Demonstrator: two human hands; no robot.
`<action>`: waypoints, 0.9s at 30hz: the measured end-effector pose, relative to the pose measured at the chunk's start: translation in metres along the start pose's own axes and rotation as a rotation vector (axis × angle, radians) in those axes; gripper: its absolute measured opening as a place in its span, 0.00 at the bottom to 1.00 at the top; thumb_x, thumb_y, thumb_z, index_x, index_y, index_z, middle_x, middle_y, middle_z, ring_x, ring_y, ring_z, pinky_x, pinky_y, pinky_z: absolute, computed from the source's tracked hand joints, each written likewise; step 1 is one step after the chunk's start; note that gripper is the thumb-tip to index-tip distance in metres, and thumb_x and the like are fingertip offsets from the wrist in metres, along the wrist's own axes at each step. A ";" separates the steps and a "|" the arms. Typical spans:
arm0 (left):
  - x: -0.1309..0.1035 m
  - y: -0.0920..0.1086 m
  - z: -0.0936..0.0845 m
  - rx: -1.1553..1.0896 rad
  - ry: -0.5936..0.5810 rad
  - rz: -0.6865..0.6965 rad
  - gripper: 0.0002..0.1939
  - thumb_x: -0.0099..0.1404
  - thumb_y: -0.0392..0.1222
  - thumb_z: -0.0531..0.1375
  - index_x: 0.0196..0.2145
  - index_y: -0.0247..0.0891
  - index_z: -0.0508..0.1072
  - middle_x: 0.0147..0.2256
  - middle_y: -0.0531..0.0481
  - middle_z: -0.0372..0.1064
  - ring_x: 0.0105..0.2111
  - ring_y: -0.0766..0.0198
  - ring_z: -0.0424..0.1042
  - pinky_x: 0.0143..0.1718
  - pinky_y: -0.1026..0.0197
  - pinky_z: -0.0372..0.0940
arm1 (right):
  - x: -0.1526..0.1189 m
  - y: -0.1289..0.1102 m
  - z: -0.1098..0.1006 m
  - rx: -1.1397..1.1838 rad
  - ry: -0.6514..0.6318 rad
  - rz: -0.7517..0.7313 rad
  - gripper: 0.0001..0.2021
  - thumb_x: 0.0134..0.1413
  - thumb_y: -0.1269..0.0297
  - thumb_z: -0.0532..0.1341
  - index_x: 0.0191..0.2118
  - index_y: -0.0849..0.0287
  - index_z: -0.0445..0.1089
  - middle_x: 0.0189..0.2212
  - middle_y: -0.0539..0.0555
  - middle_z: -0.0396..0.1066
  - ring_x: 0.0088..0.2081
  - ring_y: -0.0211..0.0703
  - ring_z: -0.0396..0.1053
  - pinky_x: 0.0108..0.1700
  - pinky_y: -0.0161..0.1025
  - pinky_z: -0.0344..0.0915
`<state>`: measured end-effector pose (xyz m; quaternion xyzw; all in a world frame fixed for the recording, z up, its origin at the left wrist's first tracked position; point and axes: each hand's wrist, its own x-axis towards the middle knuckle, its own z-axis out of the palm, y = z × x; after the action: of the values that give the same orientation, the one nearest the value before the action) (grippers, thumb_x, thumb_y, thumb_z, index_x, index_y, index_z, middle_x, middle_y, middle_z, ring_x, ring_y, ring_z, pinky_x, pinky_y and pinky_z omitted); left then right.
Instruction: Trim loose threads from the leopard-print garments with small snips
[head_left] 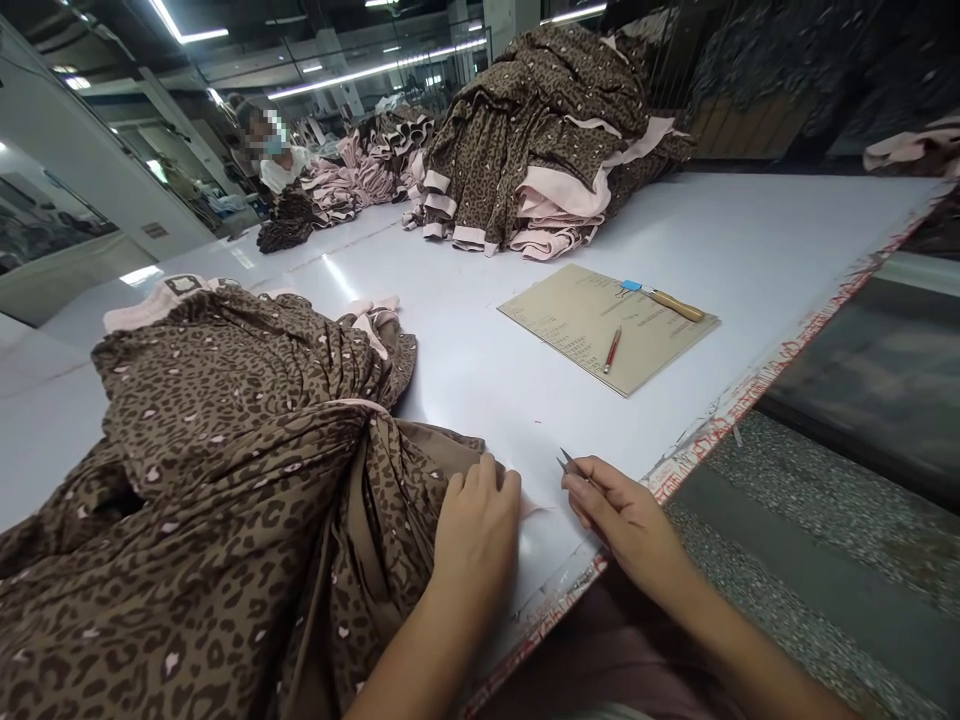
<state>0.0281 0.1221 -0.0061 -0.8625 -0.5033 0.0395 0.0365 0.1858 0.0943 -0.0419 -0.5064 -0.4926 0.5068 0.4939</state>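
A bundle of brown leopard-print garments [247, 520] with pink trim lies on the left of the white table, gathered at the middle by a pink strip. On its right edge rests my left hand [480, 525], fingers bent down over the cloth and fingertips partly hidden. A small pink piece of cloth [531, 507] shows just beside those fingers. My right hand [619, 510] is closed around small thread snips [571, 464]; their two pointed blades stick out slightly apart, towards the upper left. The snips are above the table near its front edge, apart from the garments.
Brown card sheets [570, 320] carry a red pencil [613, 350], a blue-and-black clip [631, 288] and a wooden-handled tool [675, 303]. Behind stands a tall pile of leopard-print garments [540, 120]. A masked person [281, 165] is at the far left. The table edge [720, 430] has red-printed tape.
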 end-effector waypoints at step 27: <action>-0.036 -0.034 -0.007 -0.927 0.270 -0.111 0.15 0.70 0.40 0.47 0.25 0.40 0.61 0.22 0.56 0.59 0.24 0.66 0.62 0.27 0.65 0.58 | 0.034 0.008 0.023 -0.291 -0.102 -0.020 0.18 0.57 0.50 0.58 0.47 0.54 0.67 0.42 0.53 0.72 0.44 0.48 0.68 0.44 0.39 0.61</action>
<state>-0.0185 0.1076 0.0059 -0.7570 -0.5040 -0.3031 -0.2847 0.1627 0.1282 -0.0504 -0.5415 -0.5903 0.4502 0.3944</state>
